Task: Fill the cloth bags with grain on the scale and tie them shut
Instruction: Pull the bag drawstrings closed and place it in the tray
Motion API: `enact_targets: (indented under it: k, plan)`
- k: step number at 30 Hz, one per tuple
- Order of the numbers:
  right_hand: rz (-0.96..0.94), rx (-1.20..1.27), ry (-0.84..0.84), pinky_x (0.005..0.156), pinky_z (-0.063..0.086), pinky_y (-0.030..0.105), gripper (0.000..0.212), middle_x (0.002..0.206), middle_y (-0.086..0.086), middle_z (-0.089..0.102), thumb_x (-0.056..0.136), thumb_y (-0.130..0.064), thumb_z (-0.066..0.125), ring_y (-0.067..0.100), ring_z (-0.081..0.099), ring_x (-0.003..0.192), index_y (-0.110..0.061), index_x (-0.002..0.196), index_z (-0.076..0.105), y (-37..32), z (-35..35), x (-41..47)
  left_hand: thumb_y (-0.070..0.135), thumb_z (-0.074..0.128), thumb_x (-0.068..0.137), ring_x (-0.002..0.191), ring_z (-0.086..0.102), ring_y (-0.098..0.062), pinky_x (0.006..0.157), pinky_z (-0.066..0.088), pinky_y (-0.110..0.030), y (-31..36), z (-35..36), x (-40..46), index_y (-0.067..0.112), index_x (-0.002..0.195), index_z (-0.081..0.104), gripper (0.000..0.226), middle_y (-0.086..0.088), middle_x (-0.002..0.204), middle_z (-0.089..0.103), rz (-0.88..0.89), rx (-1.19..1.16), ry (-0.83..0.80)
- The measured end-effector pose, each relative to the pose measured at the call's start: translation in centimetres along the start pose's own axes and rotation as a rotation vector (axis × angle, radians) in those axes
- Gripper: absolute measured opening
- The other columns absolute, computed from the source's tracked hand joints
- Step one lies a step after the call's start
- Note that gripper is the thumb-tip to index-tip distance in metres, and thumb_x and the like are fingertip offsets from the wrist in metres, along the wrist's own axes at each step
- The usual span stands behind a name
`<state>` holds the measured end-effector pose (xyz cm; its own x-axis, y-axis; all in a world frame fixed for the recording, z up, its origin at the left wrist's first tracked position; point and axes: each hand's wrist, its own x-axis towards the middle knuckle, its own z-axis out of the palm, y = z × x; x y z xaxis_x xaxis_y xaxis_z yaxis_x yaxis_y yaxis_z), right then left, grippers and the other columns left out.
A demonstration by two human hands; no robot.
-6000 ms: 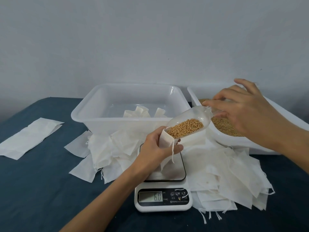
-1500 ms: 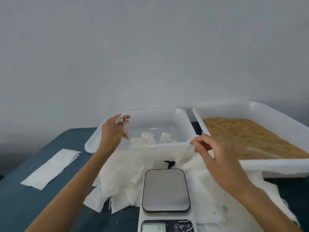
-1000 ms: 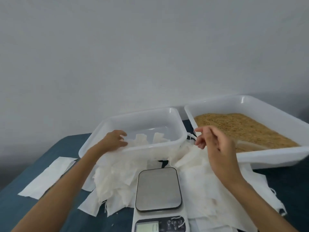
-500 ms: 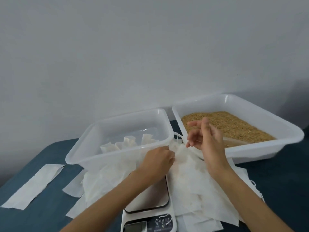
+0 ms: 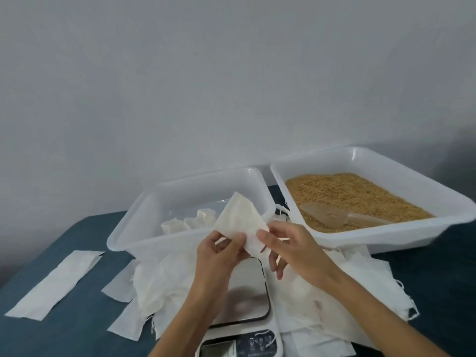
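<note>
Both hands [image 5: 217, 249] [image 5: 288, 244] pinch an empty bag [image 5: 242, 222]; right tray [image 5: 386, 233] holds grain [image 5: 347, 191], left tray [image 5: 144, 228] filled bags [image 5: 188, 222].

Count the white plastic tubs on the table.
2: the left tub holds filled bags, the right tub holds grain and a scoop. None appears hidden.

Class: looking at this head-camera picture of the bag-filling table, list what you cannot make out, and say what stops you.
- Scale display: cut off by the bottom edge, too blurred to read.
- Scale platform: partly hidden by the left hand and forearm.
- Bag mouth: covered by both hands; right hand.
- Scoop: clear plastic, part sunk in grain.
</note>
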<state>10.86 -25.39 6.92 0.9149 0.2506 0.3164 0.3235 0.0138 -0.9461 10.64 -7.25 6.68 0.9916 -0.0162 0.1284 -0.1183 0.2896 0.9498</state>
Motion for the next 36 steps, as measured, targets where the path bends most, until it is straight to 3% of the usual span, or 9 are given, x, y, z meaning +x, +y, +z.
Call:
enact_targets:
  k: [4, 8, 11, 13, 17, 21, 23, 31, 36]
  plan:
    - [-0.089, -0.029, 0.182, 0.049, 0.053, 0.034, 0.01, 0.065, 0.005, 0.064, 0.095, -0.027, 0.07, 0.024, 0.061, 0.054, -0.018, 0.094, 0.075, 0.9, 0.3, 0.1, 0.001, 0.071, 0.094, 0.073, 0.073, -0.032, 0.066, 0.061, -0.032, -1.2, 0.3, -0.5, 0.006, 0.102, 0.076, 0.011, -0.022, 0.089, 0.077, 0.075, 0.109, 0.065]
    - [-0.088, -0.027, 0.275, 0.051, 0.054, 0.033, 0.02, 0.058, 0.01, 0.061, 0.1, -0.019, 0.063, 0.022, 0.059, 0.052, -0.012, 0.083, 0.073, 1.3, -0.2, 0.2, 0.005, 0.074, 0.093, 0.061, 0.063, -0.022, 0.055, 0.053, -0.032, -1.4, 0.5, -1.1, 0.013, 0.106, 0.062, 0.02, -0.01, 0.076, 0.071, 0.13, 0.199, 0.123]
    - [-0.053, -0.059, 0.258, 0.05, 0.054, 0.034, 0.022, 0.056, 0.007, 0.06, 0.094, -0.022, 0.071, 0.021, 0.058, 0.049, -0.019, 0.072, 0.069, 1.7, 0.4, 0.2, 0.01, 0.082, 0.086, 0.073, 0.057, -0.006, 0.063, 0.048, -0.02, -1.7, 0.3, -1.9, 0.047, 0.104, 0.046, 0.054, 0.01, 0.087, 0.059, 0.364, 0.464, 0.325]
    - [-0.02, -0.049, 0.253, 0.05, 0.053, 0.034, 0.025, 0.057, 0.006, 0.062, 0.088, -0.027, 0.077, 0.022, 0.058, 0.047, -0.02, 0.068, 0.065, 1.9, 0.7, 0.1, 0.006, 0.081, 0.086, 0.084, 0.054, -0.006, 0.075, 0.046, -0.013, -1.6, 0.3, -2.5, 0.056, 0.104, 0.04, 0.067, 0.015, 0.091, 0.051, 0.544, 0.586, 0.359]
    - [0.002, -0.066, 0.234, 0.05, 0.053, 0.034, 0.035, 0.061, 0.006, 0.064, 0.079, -0.043, 0.08, 0.025, 0.059, 0.046, -0.014, 0.07, 0.062, 1.8, 1.1, 0.0, -0.006, 0.076, 0.087, 0.088, 0.049, -0.001, 0.079, 0.041, -0.009, -2.0, 0.3, -2.7, 0.021, 0.105, 0.06, 0.036, 0.007, 0.099, 0.05, 0.821, 0.887, 0.218]
    - [0.028, 0.074, 0.106, 0.054, 0.054, 0.029, 0.035, 0.067, 0.017, 0.061, 0.086, -0.037, 0.074, 0.022, 0.061, 0.059, -0.005, 0.076, 0.066, 1.6, 1.2, -0.1, 0.008, 0.076, 0.092, 0.073, 0.061, -0.011, 0.069, 0.052, -0.027, -1.9, 0.8, -2.9, 0.016, 0.094, 0.07, 0.01, 0.01, 0.079, 0.064, 0.54, 0.638, -0.037]
    - [0.059, 0.174, 0.044, 0.055, 0.052, 0.027, 0.03, 0.068, 0.009, 0.063, 0.09, -0.033, 0.07, 0.018, 0.062, 0.062, -0.01, 0.072, 0.067, 1.3, 1.4, -0.2, 0.016, 0.08, 0.091, 0.075, 0.067, -0.015, 0.072, 0.057, -0.034, -1.5, 0.9, -3.2, 0.018, 0.094, 0.07, 0.01, 0.008, 0.081, 0.071, 0.44, 0.515, -0.077]
    - [0.042, 0.206, 0.076, 0.061, 0.056, 0.034, 0.039, 0.077, 0.018, 0.061, 0.091, -0.038, 0.069, 0.033, 0.059, 0.072, -0.001, 0.083, 0.067, 0.8, 1.5, -0.5, 0.013, 0.076, 0.095, 0.075, 0.069, -0.014, 0.072, 0.056, -0.025, -1.6, 0.2, -2.2, 0.016, 0.086, 0.078, 0.01, -0.004, 0.081, 0.076, 0.268, 0.251, -0.109]
    - [-0.092, -0.018, 0.213, 0.063, 0.059, 0.035, 0.02, 0.077, 0.006, 0.065, 0.093, -0.008, 0.069, 0.021, 0.064, 0.066, -0.008, 0.091, 0.049, 1.0, 2.1, -0.5, 0.009, 0.071, 0.098, 0.073, 0.068, -0.018, 0.071, 0.058, -0.031, -2.1, -0.2, -1.8, 0.015, 0.09, 0.075, 0.01, -0.003, 0.081, 0.072, 0.281, 0.222, 0.022]
